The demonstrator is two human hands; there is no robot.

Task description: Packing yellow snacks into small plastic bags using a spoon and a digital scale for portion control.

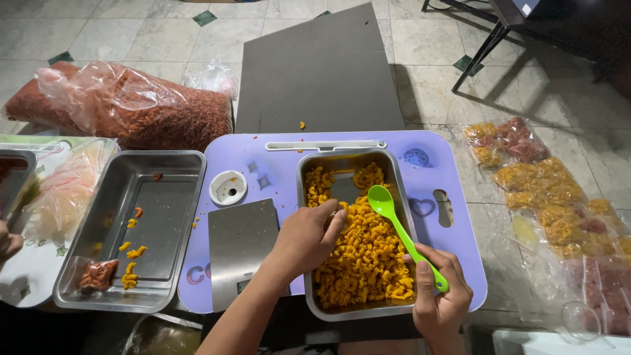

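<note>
Left hand (307,238) cupped over orange snacks (368,263) in steel tray (309,172); right hand (439,299) grips green spoon (397,223); filled packets (545,190) right.

Bright overhead light falls evenly; glare streaks the shiny steel tray (141,197) and clear plastic bag of red snacks (125,102). Corners darken; edges bow slightly; focus stays sharp.

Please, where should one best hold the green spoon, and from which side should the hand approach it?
Probably the lower end of the handle, approached from the right. The green spoon lies slanted, its bowl raised over the yellow pasta in the metal tray, its handle running down toward the right edge. The right hand grips it there, while the left hand occupies the other side.
</note>
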